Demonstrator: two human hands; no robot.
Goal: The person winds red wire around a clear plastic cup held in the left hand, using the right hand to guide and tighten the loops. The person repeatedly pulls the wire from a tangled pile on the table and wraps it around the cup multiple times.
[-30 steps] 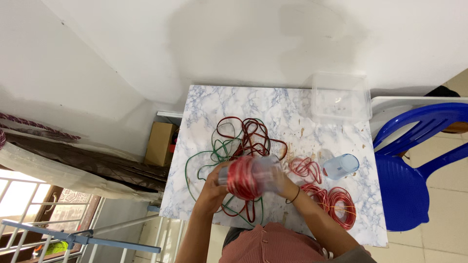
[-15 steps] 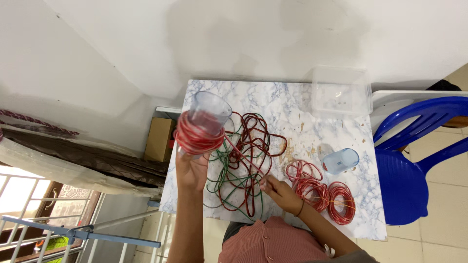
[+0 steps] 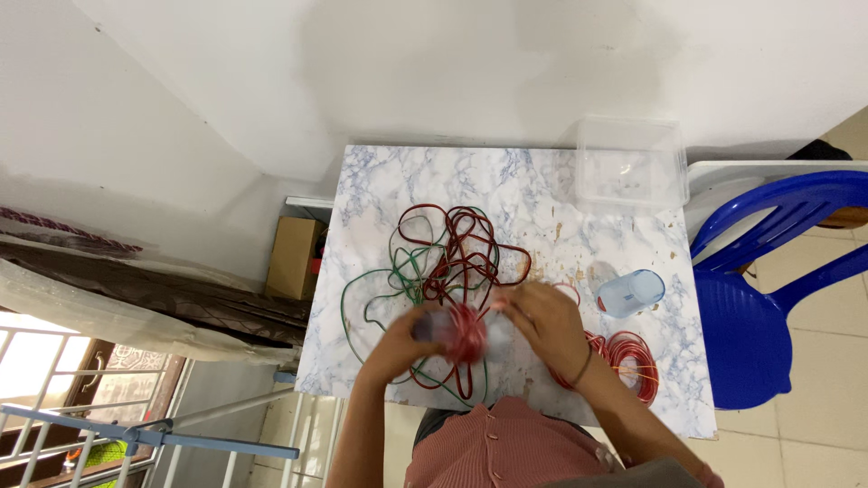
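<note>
We've got both hands clamped on the cup [image 3: 457,330], left hand [image 3: 398,343], right hand [image 3: 542,321], low over the desk [image 3: 380,181]. Red wire [image 3: 466,333] partly wound; tangle [image 3: 443,258] left loose.

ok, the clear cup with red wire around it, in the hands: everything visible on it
The clear cup looks like see-through plastic, blurred by motion. A band of red wire is wound around its middle. It lies roughly on its side above the near edge of the marble-patterned table, in front of the loose red and green wire tangle. The left hand grips one end, the right hand the other. Which end is the rim cannot be told.
</note>
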